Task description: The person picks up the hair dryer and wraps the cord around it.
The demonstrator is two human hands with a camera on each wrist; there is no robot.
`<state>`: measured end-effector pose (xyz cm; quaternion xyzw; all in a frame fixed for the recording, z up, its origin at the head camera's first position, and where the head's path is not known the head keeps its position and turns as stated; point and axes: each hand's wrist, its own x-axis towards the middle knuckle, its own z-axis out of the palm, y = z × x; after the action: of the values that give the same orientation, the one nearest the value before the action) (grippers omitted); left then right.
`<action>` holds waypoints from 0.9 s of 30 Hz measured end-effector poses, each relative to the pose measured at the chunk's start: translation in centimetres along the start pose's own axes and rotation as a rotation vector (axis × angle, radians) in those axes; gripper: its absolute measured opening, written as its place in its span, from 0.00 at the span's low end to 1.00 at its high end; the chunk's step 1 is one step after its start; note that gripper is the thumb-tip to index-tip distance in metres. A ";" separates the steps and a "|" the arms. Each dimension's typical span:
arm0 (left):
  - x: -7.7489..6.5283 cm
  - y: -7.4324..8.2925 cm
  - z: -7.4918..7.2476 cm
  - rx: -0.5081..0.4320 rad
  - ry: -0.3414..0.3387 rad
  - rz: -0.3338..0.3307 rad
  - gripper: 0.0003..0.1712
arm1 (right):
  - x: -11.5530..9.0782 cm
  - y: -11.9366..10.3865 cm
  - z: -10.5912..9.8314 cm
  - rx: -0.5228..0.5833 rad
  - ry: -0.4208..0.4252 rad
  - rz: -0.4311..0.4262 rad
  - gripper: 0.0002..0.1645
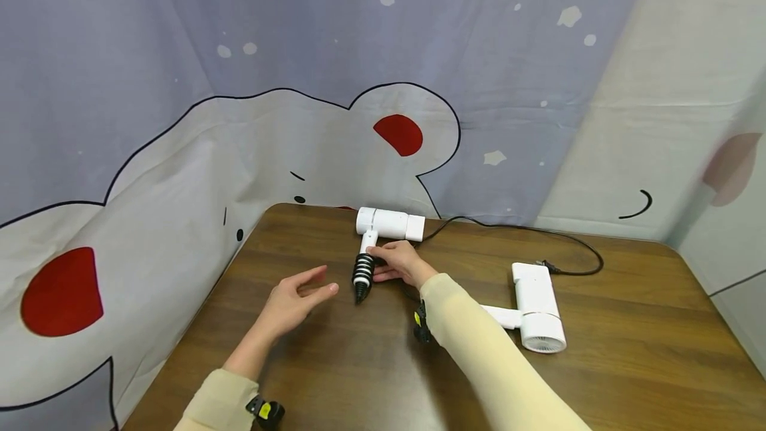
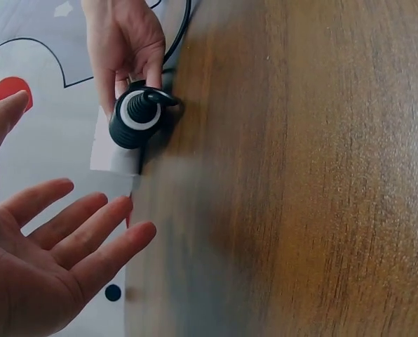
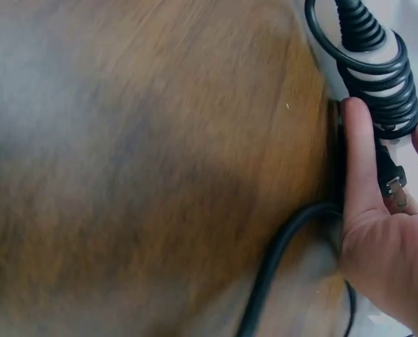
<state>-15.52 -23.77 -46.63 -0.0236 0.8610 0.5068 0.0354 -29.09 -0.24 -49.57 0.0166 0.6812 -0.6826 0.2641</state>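
Observation:
A white hair dryer [image 1: 391, 224] is near the table's back edge, its handle pointing toward me. Black cord [image 1: 362, 270] is wound in several turns around that handle. My right hand [image 1: 399, 261] grips the wrapped handle from the right, fingers and thumb on either side. In the right wrist view, a two-prong plug [image 3: 395, 184] shows beside the coils, close to the palm. My left hand [image 1: 296, 301] hovers left of the handle, apart from it, with fingers spread and nothing held; the left wrist view shows its palm [image 2: 34, 281].
A second white hair dryer [image 1: 538, 308] lies to the right, its handle partly hidden behind my right sleeve. A loose black cord [image 1: 509, 224] curves along the back of the wooden table [image 1: 359, 364] to a plug [image 1: 547, 267]. A printed curtain [image 1: 287, 145] hangs behind the table.

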 end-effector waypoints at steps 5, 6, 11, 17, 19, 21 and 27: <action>0.1 0.0 0.2 0.013 -0.013 0.016 0.42 | -0.2 -0.4 -0.3 -0.138 -0.006 -0.030 0.15; 0.2 0.0 0.2 0.016 -0.016 0.020 0.42 | -0.1 -0.4 -0.2 -0.153 -0.004 -0.032 0.15; 0.3 0.0 0.6 0.023 -0.023 0.029 0.42 | 0.1 -0.3 -0.1 -0.174 0.011 -0.048 0.13; 0.3 0.3 1.2 0.033 -0.040 0.031 0.41 | -0.1 -0.2 -0.3 -0.182 0.020 -0.054 0.15; 0.4 0.4 1.4 0.033 -0.047 0.034 0.41 | -0.3 -0.4 -0.4 -0.230 0.030 -0.060 0.17; 0.6 0.5 1.5 0.031 -0.053 0.040 0.41 | -0.6 -0.7 -0.5 -0.307 0.041 -0.068 0.21; 1.3 1.2 1.6 0.055 -0.057 0.059 0.41 | -1.1 -1.5 -1.0 -0.471 0.057 -0.092 0.26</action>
<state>-16.85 -21.77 -46.48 0.0172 0.8734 0.4845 0.0458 -29.09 0.95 -47.83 -0.0574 0.8288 -0.5154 0.2100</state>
